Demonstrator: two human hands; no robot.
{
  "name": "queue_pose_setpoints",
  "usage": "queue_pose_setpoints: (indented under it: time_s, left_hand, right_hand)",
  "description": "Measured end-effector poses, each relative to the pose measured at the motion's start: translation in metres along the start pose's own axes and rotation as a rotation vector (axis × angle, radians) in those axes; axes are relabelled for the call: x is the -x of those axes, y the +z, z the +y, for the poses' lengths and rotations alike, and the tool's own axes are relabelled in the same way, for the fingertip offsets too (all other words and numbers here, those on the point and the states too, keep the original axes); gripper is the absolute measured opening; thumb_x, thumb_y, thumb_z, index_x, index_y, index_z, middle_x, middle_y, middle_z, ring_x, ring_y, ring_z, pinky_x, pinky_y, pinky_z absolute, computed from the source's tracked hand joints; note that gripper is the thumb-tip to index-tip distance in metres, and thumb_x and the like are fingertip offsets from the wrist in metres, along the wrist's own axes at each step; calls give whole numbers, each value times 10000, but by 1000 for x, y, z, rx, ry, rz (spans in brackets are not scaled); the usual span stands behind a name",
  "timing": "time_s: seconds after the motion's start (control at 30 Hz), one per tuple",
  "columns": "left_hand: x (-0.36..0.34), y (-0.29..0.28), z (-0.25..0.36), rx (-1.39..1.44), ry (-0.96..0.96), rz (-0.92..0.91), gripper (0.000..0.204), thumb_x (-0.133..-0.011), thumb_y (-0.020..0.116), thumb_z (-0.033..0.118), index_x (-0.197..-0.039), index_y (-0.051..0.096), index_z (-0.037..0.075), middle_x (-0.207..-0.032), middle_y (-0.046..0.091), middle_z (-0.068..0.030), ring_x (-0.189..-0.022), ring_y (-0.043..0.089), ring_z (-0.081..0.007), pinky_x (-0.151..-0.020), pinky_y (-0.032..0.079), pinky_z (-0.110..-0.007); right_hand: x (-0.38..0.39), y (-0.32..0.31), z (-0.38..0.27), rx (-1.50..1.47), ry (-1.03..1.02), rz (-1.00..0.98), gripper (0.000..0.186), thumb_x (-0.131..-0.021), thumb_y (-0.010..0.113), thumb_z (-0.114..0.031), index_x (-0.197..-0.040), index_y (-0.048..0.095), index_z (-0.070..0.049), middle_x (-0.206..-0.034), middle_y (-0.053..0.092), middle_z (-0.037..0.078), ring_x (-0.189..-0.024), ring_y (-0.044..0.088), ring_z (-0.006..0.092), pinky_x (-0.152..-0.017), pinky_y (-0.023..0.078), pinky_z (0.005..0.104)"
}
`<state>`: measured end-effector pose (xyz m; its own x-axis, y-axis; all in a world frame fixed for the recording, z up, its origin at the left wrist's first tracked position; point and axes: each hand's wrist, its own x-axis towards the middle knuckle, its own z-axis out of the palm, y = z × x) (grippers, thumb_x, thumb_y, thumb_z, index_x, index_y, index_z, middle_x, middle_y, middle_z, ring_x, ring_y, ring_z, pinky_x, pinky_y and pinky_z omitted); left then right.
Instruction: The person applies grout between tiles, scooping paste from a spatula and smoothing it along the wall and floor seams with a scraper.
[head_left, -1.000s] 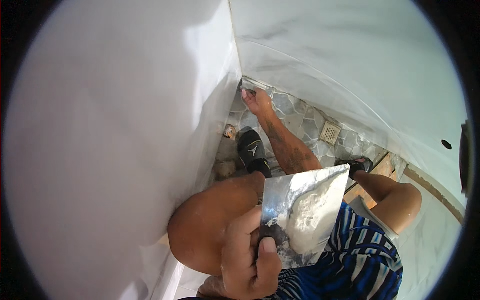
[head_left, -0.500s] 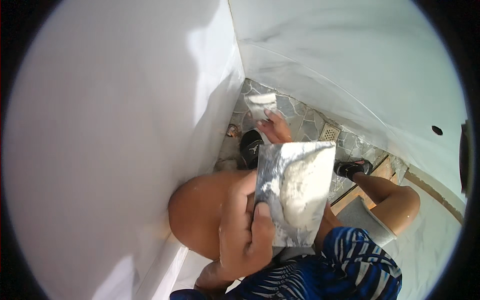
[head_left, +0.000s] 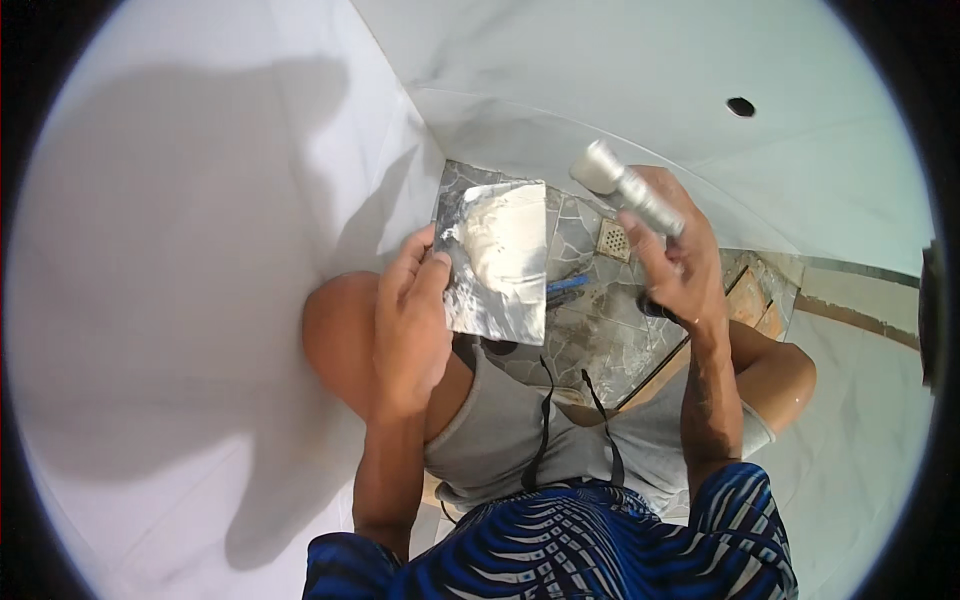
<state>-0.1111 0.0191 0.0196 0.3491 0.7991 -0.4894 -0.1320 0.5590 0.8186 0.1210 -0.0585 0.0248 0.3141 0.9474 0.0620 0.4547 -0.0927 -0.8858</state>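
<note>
White, grey-veined walls (head_left: 600, 80) fill the frame's left and top, above a stone-patterned floor (head_left: 600, 310). Left of centre, the left grip (head_left: 412, 330) pinches the left edge of a flat metal plate (head_left: 505, 322), mid-frame, spread with cream paste (head_left: 500, 240); right of centre, the right grip (head_left: 690, 260) clasps a small, blurred scraper (head_left: 648, 203). Between them shows a square drain cover (head_left: 614, 240).

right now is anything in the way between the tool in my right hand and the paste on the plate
Nothing visible: only air separates the tool from the paste on the plate; the drain and blue item are lower, at the floor.
</note>
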Motion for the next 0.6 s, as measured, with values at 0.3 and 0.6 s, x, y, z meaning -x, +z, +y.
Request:
queue_pose_setpoints:
  time_s: [0.3, 0.6]
  left_hand:
    - [1, -2, -3, 126, -49, -196, 365, -912, 388, 52, -1227, 453, -121, -1104, 590, -183, -975, 621, -222, -845, 512, -327]
    - [22, 7, 9, 68, 86, -177, 341, -938, 364, 41, -1244, 458, -74, -1028, 614, -125, -859, 611, -134, -745, 506, -255]
  right_hand:
    - [30, 0, -35, 568, -544, -237, 788, -501, 687, 34, -1255, 545, -144, -1266, 486, 88, -1171, 466, 313, -935, 480, 370]
    - [53, -55, -44, 762, -531, -388, 807, -493, 675, 24, -1269, 537, -148, -1268, 484, 96, -1177, 468, 314, -922, 488, 372]
